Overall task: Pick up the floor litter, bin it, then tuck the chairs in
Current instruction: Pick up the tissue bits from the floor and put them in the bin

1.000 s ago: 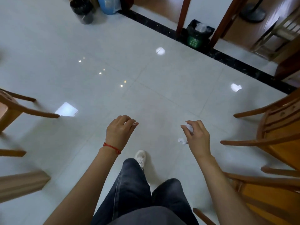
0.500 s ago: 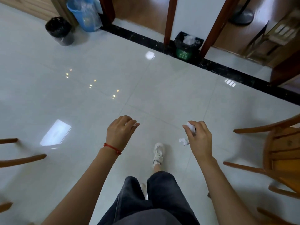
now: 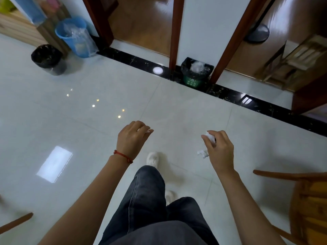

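Here both hands reach forward, left [image 3: 133,137] and right [image 3: 218,149] each pinching crumpled tissue [image 3: 209,137].

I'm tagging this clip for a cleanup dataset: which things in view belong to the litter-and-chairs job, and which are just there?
Part of the job:
- crumpled white paper held in the right hand
- left hand, pinching a small white scrap
- green bin with black liner
- wooden chair

Just there:
- blue bucket
- black bin
- fan base
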Available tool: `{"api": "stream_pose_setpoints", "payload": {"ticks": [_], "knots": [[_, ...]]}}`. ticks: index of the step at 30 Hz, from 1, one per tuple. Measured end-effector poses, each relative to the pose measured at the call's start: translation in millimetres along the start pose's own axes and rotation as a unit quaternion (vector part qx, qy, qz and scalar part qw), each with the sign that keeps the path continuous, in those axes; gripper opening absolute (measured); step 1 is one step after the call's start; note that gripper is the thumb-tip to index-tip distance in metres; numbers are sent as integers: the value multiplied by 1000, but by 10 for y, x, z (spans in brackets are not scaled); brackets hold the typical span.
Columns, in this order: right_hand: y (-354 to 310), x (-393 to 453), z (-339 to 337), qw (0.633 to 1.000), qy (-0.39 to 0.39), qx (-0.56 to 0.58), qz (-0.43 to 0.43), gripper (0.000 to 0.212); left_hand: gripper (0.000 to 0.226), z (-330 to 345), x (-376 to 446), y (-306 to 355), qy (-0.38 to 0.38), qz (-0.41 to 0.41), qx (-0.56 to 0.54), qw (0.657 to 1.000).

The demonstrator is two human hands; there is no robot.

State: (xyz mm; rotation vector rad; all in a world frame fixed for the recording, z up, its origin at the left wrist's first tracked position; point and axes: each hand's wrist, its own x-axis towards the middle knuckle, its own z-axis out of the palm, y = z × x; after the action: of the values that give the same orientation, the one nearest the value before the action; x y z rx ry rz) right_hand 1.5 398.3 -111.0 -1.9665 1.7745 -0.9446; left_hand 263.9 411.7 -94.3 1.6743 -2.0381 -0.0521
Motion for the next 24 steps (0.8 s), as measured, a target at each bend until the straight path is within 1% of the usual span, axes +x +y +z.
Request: {"api": "stream_pose_setpoints", "payload": {"ticks": [8, 15, 19, 24], "knots": [[187, 1581, 451, 999, 31, -12, 31, 18, 11, 534, 1773, -554, -17, 52, -27, 998], [318, 2870, 631, 996, 64, -29, 57, 20, 12, 813, 3318, -898, -34, 114, -38, 992], [485, 3513, 710, 994, 85, -32, 68, 19, 12, 1088, 3994, -979, -27, 124, -52, 991], [818, 4311, 861, 994, 88, -32, 61, 18, 12, 1523, 4739, -1044, -29, 133, -53, 989]]}}
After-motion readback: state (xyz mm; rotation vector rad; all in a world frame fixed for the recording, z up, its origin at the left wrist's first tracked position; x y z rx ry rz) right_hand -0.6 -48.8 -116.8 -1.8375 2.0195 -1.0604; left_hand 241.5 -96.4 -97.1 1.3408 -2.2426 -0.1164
